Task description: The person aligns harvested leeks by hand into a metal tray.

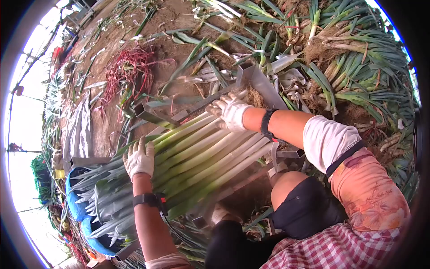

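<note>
A row of leeks (210, 148) lies side by side across a metal frame (154, 117), white stems to the right and green leaves (112, 201) fanned to the left. My left hand (139, 159), in a pale glove, rests with spread fingers on the far edge of the leaves. Also gloved, my right hand (230, 111) lies with fingers stretched out over the white stems at the far side, near some roots (255, 96). What is under either palm is hidden.
Uprooted leeks (358, 71) with roots are heaped at the right. A tangle of red ties (132, 67) lies on the dirt floor beyond the frame, among loose leaves. Blue padding (76, 193) covers the frame's left end. My bent knee (289, 186) is close to the near side.
</note>
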Demonstrator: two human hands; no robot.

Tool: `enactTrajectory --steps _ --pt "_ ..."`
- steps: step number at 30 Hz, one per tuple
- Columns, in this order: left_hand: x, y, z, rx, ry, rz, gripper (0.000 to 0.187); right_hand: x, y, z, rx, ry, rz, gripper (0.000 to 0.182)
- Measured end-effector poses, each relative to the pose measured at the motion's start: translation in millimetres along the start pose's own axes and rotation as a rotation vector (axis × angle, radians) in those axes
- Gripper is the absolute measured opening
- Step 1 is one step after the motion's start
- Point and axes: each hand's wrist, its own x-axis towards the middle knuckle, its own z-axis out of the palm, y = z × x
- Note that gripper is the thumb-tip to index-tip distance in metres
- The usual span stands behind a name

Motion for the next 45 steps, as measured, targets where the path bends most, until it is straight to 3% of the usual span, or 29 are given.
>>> enactTrajectory --steps 5,7,11,13,16,19,21,25,29,33,35,36,37,38,39,40,43,45 --pt "4 2 -3 0.011 -0.021 -0.011 0.049 3 -1 0 -0.031 0.000 -0.022 0.060" --pt "2 -1 6 0.070 0.151 0.027 0.049 7 -4 3 -0.059 0.013 -0.036 0.059" --pt "16 -5 4 -0.068 -0.014 0.022 0.043 7 0 3 -0.023 -0.027 -0.042 0.062" --pt "10 -5 5 -0.065 0.052 0.026 0.041 7 -1 3 -0.017 0.023 -0.030 0.059" --pt "14 -2 -2 -0.087 -0.049 0.013 0.040 9 3 8 -0.003 -0.012 -0.028 0.058" --pt "10 -6 4 -0.104 0.058 0.009 0.042 12 2 7 -0.015 -0.044 -0.021 0.058" --pt "7 -12 -7 -0.140 -0.039 0.040 0.047 8 0 9 -0.005 0.061 -0.039 0.062" --pt "12 -55 -28 0.027 -0.203 -0.217 0.052 9 1 4 -0.013 -0.007 -0.034 0.059" --pt "7 -104 -19 -0.035 -0.170 -0.320 0.048 10 4 10 -0.012 0.055 -0.054 0.057" --pt "2 -104 -13 -0.062 -0.012 -0.295 0.046 8 -1 -3 0.016 -0.021 -0.030 0.059" --pt "-2 -118 3 -0.063 0.175 -0.295 0.046 10 -4 -6 -0.053 -0.062 -0.007 0.060" --pt "-5 -130 15 0.135 0.271 -0.205 0.046 10 -6 -7 -0.115 -0.112 0.024 0.060" --pt "-11 -137 19 0.122 0.366 -0.190 0.047 16 -9 -9 -0.280 -0.244 0.047 0.060" --pt "-37 -107 -27 -0.075 0.320 -0.280 0.046 21 -6 -4 -0.209 -0.182 0.049 0.064" --pt "-47 -121 -18 -0.122 0.486 -0.118 0.045 22 -1 3 -0.238 -0.114 0.044 0.064" --pt "-73 -120 -31 -0.219 0.506 -0.028 0.044 31 5 2 -0.232 -0.140 0.025 0.063" --pt "-173 -106 -76 -0.374 0.453 0.242 0.030 15 5 -11 -0.336 -0.133 -0.038 0.060" --pt "-250 -97 -88 -0.427 0.271 0.144 0.027 6 15 -23 -0.114 -0.118 -0.088 0.062"
